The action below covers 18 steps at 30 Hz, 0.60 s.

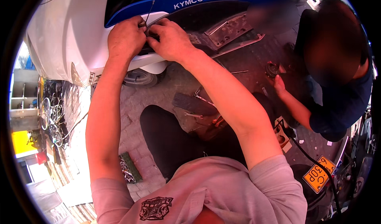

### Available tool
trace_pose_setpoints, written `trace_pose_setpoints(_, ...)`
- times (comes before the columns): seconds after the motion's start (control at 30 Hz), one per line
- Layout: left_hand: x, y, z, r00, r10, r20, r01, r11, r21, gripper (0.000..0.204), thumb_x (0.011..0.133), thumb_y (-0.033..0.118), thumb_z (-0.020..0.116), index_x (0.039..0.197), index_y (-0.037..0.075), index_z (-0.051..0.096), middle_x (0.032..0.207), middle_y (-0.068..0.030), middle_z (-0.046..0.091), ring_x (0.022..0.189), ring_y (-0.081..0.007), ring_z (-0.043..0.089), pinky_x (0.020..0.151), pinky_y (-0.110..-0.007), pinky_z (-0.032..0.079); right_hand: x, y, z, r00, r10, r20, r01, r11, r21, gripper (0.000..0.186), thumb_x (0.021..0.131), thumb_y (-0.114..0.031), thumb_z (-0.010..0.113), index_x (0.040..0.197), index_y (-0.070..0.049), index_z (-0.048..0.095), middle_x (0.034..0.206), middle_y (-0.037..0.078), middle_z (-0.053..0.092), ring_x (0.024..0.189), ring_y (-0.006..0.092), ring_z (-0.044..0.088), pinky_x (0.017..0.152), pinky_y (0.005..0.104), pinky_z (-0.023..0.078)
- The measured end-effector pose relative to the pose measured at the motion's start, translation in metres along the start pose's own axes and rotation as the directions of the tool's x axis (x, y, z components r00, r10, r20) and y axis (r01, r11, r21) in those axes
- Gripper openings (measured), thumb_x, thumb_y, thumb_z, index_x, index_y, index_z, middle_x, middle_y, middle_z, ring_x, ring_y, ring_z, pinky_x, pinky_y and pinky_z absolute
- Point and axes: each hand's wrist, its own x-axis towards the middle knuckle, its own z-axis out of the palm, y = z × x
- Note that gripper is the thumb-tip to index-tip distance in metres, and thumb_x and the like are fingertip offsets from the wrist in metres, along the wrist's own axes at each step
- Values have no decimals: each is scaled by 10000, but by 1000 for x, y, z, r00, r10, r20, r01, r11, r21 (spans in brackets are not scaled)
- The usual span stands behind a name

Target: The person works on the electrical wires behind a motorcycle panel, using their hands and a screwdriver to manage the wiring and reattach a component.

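Paved floor (133,105) spreads below the hands, and a scooter's white bodywork (75,33) curves up to the left of the left hand (127,40). Both hands are up at the scooter's side, their fingertips nearly meeting over a dark recess. The left hand is mostly closed, its fingers curled and drawn in toward the thumb; a thin dark rod (150,11) rises beside these fingertips, but whether they pinch it cannot be told. The right hand (171,39) is half closed, its fingers bent and its thumb reaching toward the left hand; what it holds, if anything, is hidden. The rod stands in the narrow gap between the two hands, its long axis running away from the person, with the free end beyond the fingertips and leaning slightly toward the right hand's side. Past both hands runs a blue trim strip (230,1), sloping outward to the right. A wheel (139,78) shows below the left hand. Below the right hand lie a dark block (191,103) and a wrench (193,115). Well to the right of the right hand, a co-worker (337,101) has a hand (279,85) at a dark round part (272,69).
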Motion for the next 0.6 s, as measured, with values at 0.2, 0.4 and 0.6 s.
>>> trace_pose_setpoints(0.2, 2, 13, -11, 996, -51, 74, 52, 999, 0, 196, 1002, 275, 674, 1113, 144, 769, 1076, -138, 791, 1056, -371, 734, 866, -487, 564, 0, -4, -7, 998, 23, -50, -17, 992, 124, 343, 866, -341, 739, 1108, -111, 819, 1236, 161, 702, 1197, 368, 639, 1060, 484, 537)
trace_pose_setpoints(0.4, 3, 9, -1, 998, -23, 53, 23, 1000, 0, 211, 1020, 270, 656, 1178, 153, 732, 1106, -136, 789, 1044, -384, 735, 864, -477, 562, 0, -15, -8, 983, 176, -40, -171, 978, 117, 386, 889, -305, 727, 1131, -5, 751, 1165, 186, 722, 1170, 374, 668, 1030, 464, 548)
trace_pose_setpoints(0.6, 6, 8, -1, 995, -66, 80, 61, 996, 57, 234, 1017, 272, 657, 1203, 153, 734, 1128, -140, 790, 1045, -377, 741, 863, -474, 565, 7, -29, 10, 961, 271, -52, -270, 962, 39, 434, 886, -233, 729, 1236, 22, 695, 1279, 197, 663, 1240, 413, 582, 1055, 488, 520)
